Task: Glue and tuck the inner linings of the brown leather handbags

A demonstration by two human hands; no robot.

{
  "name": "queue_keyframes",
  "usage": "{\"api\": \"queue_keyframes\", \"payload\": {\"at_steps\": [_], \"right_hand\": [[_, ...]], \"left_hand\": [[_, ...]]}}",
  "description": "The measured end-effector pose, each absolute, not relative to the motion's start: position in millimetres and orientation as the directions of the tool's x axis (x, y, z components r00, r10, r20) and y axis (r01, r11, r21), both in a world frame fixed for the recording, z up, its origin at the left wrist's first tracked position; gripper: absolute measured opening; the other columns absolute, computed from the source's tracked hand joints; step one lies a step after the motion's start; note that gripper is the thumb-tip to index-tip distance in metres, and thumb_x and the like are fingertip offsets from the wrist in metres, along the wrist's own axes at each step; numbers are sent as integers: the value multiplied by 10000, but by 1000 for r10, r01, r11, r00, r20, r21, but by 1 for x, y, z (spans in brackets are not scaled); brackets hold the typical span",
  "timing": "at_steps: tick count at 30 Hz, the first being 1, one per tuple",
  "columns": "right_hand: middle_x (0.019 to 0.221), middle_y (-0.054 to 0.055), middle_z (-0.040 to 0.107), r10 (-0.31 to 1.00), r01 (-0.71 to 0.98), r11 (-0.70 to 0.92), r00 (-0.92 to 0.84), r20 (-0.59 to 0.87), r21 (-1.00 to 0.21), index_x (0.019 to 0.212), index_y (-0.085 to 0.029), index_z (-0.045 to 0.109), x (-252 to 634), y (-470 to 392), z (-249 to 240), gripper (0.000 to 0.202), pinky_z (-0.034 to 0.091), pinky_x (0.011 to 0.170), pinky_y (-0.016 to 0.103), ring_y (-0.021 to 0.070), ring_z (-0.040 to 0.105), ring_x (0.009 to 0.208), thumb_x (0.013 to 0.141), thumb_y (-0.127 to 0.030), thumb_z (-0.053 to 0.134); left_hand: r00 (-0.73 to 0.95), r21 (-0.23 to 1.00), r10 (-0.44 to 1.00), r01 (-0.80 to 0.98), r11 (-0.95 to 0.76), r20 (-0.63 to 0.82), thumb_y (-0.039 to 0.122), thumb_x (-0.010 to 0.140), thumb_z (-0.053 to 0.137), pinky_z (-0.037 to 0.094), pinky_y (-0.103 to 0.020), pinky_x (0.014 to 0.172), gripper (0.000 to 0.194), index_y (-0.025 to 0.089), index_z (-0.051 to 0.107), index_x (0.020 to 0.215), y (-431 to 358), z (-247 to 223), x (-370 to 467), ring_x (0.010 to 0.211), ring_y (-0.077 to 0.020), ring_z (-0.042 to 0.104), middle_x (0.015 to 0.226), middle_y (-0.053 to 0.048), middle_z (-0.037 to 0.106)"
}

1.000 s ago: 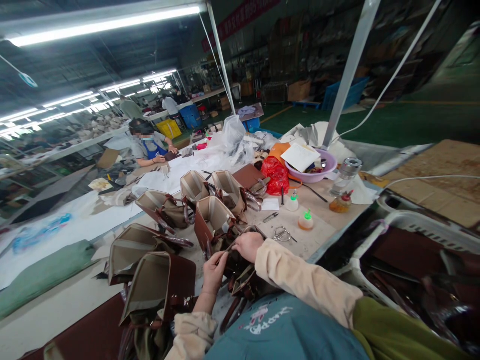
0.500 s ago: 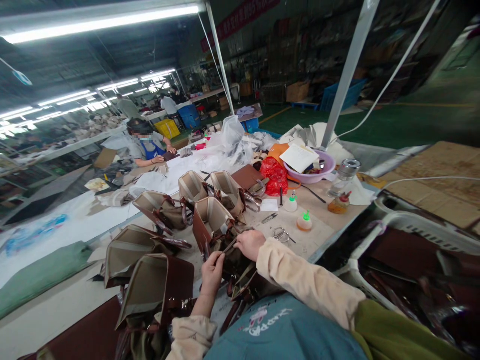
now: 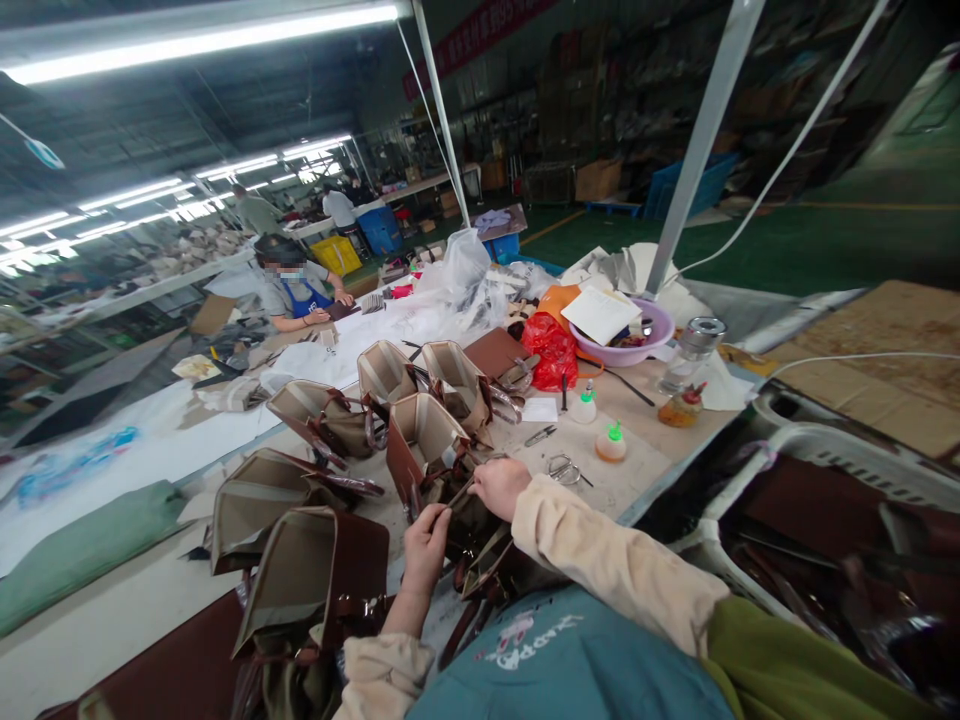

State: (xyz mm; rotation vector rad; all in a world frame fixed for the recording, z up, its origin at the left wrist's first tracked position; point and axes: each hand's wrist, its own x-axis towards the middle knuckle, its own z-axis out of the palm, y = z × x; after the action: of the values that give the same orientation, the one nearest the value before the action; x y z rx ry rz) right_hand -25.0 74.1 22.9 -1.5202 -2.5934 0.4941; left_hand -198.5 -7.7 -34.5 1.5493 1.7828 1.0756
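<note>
My left hand (image 3: 426, 540) and my right hand (image 3: 501, 487) are both closed in a pinch on the edge of a brown and olive bag (image 3: 469, 515) in front of me. The strip of edge between my fingers is held taut. Just beyond stands an open brown bag (image 3: 425, 432) with a beige lining. More open bags stand on the table, among them one at the near left (image 3: 292, 575) and one farther back (image 3: 457, 375). Most of the held bag is hidden by my hands and sleeves.
Scissors (image 3: 564, 468), small snips (image 3: 540, 436) and green-capped bottles (image 3: 611, 442) lie or stand right of the bags. Behind them are a red plastic bag (image 3: 549, 350) and a purple basin (image 3: 652, 335). A crate (image 3: 817, 445) stands at the right. A person (image 3: 296, 290) sits across the table.
</note>
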Motion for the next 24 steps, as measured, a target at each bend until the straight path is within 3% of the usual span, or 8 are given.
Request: {"api": "queue_keyframes", "payload": {"at_steps": [3, 8, 12, 17, 21, 24], "right_hand": [[896, 84, 686, 866, 832, 451, -496, -69, -323, 880, -185, 655, -24, 73, 24, 274, 447, 713, 291, 222, 632, 859, 861, -416, 508], [928, 54, 680, 862, 817, 471, -506, -22, -333, 1129, -215, 551, -24, 72, 24, 323, 446, 690, 289, 215, 629, 855, 844, -367, 545], [947, 38, 675, 833, 787, 518, -553, -12, -336, 992, -247, 628, -23, 74, 21, 199, 439, 698, 269, 197, 623, 874, 862, -350, 518], [926, 35, 675, 816, 773, 541, -578, -18, -330, 934, -238, 654, -23, 78, 20, 186, 437, 712, 265, 189, 618, 873, 856, -345, 524], [924, 43, 671, 815, 779, 543, -579, -25, -314, 917, -222, 652, -23, 79, 23, 184, 436, 720, 269, 193, 614, 881, 859, -331, 516], [920, 58, 669, 829, 795, 529, -559, -22, -297, 941, -205, 627, -20, 78, 29, 172, 435, 705, 276, 203, 612, 877, 862, -301, 508]], "left_hand": [[-189, 838, 978, 545, 28, 90, 393, 825, 497, 416, -200, 614, 271, 156, 619, 778, -8, -33, -198, 659, -127, 527, 688, 1, 578], [-174, 835, 983, 548, 42, 65, 389, 831, 485, 430, -211, 639, 276, 154, 629, 820, -7, -33, -199, 686, -138, 551, 721, -11, 609], [-95, 810, 995, 583, 55, 0, 339, 849, 442, 449, -231, 756, 293, 168, 644, 978, -4, -23, -201, 832, -157, 603, 894, -32, 676], [66, 609, 989, 793, 31, -136, 313, 844, 443, 444, -258, 806, 335, 192, 640, 1086, 7, 5, -193, 938, -188, 621, 1027, -51, 686], [16, 377, 992, 926, 32, -125, 412, 831, 508, 437, -273, 776, 344, 223, 657, 1076, 23, 12, -179, 915, -213, 637, 1016, -68, 697], [-16, 314, 993, 948, 54, -121, 350, 862, 475, 415, -261, 713, 267, 234, 694, 963, 32, 8, -172, 836, -198, 646, 920, -65, 714]]}}
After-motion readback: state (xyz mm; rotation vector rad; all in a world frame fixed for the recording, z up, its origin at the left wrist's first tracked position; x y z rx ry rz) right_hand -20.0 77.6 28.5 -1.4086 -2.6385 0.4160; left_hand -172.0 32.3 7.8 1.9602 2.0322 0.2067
